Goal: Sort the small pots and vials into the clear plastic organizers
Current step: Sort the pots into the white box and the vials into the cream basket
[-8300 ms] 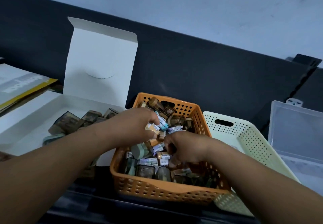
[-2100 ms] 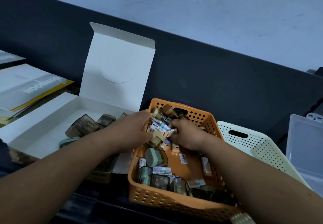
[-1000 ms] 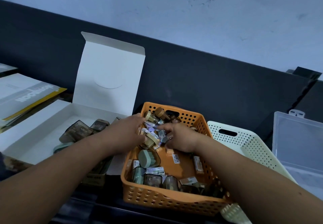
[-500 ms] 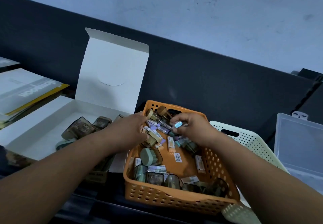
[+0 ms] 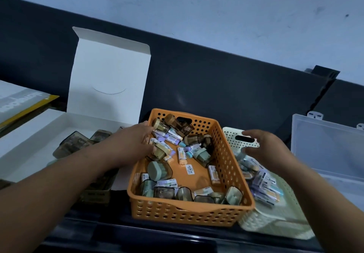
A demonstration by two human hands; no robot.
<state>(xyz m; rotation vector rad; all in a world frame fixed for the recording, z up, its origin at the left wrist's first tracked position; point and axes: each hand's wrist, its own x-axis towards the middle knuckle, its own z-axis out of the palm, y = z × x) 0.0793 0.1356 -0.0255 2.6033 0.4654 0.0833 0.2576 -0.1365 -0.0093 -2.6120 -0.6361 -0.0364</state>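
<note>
An orange perforated basket (image 5: 189,211) holds several small pots and labelled vials (image 5: 182,155). My left hand (image 5: 134,142) reaches into its far left corner, with the fingers lying on the heap of vials there. A green-lidded pot (image 5: 157,171) sits just below that hand. My right hand (image 5: 264,148) hovers over the cream basket (image 5: 232,136) to the right, fingers loosely spread and holding nothing. More vials (image 5: 264,183) lie in the cream basket under that wrist. A clear plastic organizer (image 5: 325,144) stands open at the far right.
An open white cardboard box (image 5: 110,79) on the left has several smoky square pots (image 5: 76,144) in it. Stacked booklets (image 5: 19,102) lie at the far left. A dark panel and a pale wall rise behind the baskets.
My right hand has left the orange basket and moved right over the cream basket; the vial it pinched is no longer in its fingers. My left hand stays on the pile.
</note>
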